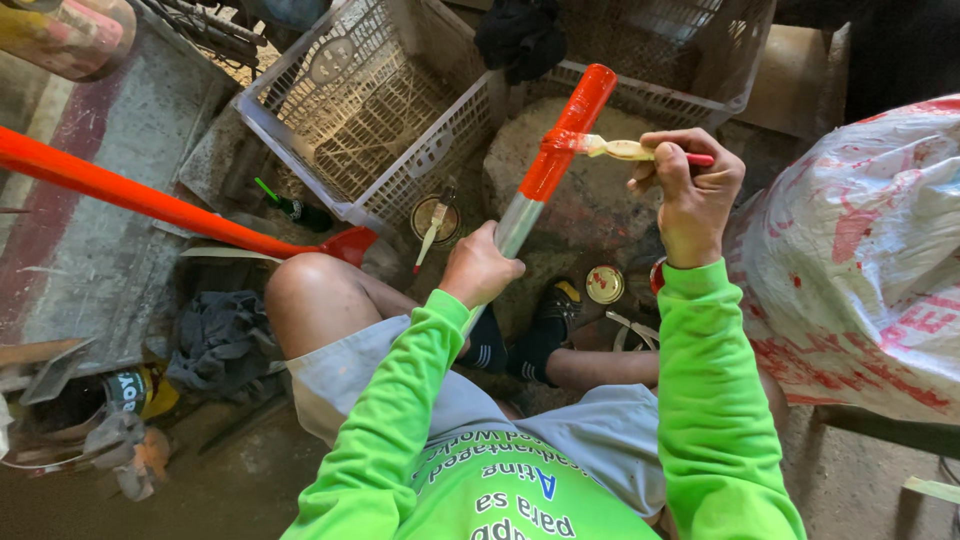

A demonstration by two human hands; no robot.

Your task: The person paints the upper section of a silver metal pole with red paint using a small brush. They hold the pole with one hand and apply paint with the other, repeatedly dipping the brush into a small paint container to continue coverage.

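Observation:
My left hand (pixel 480 268) grips a metal pipe (pixel 553 158) by its bare grey lower part. The pipe slants up and away from me, and its upper part is coated in red-orange paint. My right hand (pixel 690 190) holds a small paintbrush (pixel 625 149) by its red handle. The bristles touch the pipe's painted part from the right. I sit with knees bent, wearing a bright green long-sleeved shirt and grey shorts.
An open paint can (pixel 436 218) with a stick in it stands by a white plastic crate (pixel 370 110). A can lid (pixel 604 284) lies near my feet. A red-orange painted pole (pixel 150 200) lies at left. A printed white sack (pixel 860 260) bulks at right.

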